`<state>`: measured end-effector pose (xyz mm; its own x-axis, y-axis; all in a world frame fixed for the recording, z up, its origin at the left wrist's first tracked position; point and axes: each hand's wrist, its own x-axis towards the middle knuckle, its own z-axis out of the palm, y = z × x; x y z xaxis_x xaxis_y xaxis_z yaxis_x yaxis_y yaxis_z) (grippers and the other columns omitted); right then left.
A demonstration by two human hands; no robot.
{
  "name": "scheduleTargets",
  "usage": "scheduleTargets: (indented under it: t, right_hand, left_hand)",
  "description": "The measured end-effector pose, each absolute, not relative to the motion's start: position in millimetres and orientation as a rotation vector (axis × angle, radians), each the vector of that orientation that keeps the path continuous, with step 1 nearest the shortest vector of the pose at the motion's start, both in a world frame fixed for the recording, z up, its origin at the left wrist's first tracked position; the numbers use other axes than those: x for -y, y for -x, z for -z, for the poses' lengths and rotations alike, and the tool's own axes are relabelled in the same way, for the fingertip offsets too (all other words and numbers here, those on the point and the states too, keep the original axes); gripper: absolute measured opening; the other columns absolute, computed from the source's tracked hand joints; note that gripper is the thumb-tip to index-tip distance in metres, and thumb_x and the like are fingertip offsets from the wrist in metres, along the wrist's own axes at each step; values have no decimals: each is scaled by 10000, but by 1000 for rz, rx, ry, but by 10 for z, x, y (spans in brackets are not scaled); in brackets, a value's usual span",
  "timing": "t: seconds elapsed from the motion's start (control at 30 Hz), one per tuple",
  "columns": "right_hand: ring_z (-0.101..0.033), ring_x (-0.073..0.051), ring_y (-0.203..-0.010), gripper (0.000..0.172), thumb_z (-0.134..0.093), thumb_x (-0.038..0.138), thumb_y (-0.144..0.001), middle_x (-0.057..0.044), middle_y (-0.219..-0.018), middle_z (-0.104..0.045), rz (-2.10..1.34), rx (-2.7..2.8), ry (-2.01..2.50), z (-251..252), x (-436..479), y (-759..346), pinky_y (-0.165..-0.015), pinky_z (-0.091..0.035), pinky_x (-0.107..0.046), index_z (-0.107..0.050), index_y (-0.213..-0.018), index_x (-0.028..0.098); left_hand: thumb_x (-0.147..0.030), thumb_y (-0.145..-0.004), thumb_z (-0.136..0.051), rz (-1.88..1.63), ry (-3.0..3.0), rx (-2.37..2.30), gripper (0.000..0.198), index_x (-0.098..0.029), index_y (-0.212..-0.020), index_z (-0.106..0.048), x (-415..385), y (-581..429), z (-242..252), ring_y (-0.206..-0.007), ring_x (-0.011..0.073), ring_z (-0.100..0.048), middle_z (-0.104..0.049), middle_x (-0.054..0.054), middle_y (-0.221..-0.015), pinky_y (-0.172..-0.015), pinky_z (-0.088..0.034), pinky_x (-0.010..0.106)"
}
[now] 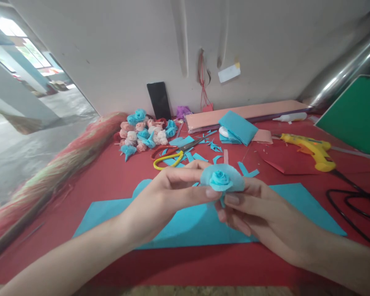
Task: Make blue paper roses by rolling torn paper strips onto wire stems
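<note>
Red cloth (pixel 111 172) covers the worktable, with a blue paper sheet (pixel 188 226) spread across it. Just above that sheet, the left hand (pixel 166 193) pinches the rim of a small blue paper rose (pixel 221 179), while the right hand (pixel 265 213) closes its fingers around the base from below. Too hard a squeeze could crush the thin petals, and a slack grip might let the coil unroll.

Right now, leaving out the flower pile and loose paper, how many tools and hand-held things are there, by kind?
flower, pinched between left hand and right hand: 1
scissors, one pair of blades showing: 1
glue gun: 1
glue bottle: 1
Total: 4
</note>
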<state>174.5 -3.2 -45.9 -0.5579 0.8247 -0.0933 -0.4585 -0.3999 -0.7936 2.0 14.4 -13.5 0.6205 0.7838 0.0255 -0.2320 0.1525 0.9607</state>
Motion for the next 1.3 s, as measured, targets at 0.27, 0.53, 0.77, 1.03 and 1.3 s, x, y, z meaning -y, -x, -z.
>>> scheduleTargets:
  t: [0.27,0.53,0.77,1.03,1.3]
  right_hand:
    - [-436,-26,-476,84,-752,281,-761,36,-647,-644,-1991,923,657,447,19,-1744,-485,-311,-175,-743,-689,240]
    - [-380,-26,-452,174,-749,281,-768,70,-489,-468,-1998,860,710,435,68,-1734,-463,-293,-160,-683,-634,192]
    - [-379,-31,-435,189,-778,315,-719,63,-466,-462,-1990,832,776,410,70,-1702,-441,-280,-168,-684,-630,178]
    - [-351,-29,-422,226,-768,331,-695,49,-505,-506,-1956,876,859,402,99,-1696,-442,-255,-195,-650,-593,168]
    - [-414,-22,-422,118,-703,235,-751,44,-559,-570,-2033,835,722,480,91,-1709,-463,-305,-176,-679,-654,172]
  left_hand:
    - [-176,-811,-567,-881,-1288,-622,197,-198,-768,-758,-150,-3,140,-978,178,-531,-637,18,-902,-846,-427,241]
    - [-154,-845,-578,-893,-1324,-587,208,-229,-810,-768,-172,4,183,-904,141,-555,-640,-2,-761,-774,-454,194]
    - [-168,-814,-669,-882,-1371,-574,112,-209,-769,-763,-175,-11,226,-775,100,-563,-642,-6,-797,-741,-479,175]
    - [-233,-753,-741,-917,-1433,-647,71,-216,-690,-768,-185,-14,247,-838,152,-566,-628,15,-736,-781,-487,244]
    - [-186,-810,-668,-912,-1404,-635,156,-226,-696,-765,-149,-59,328,-759,152,-582,-600,13,-659,-710,-507,256]
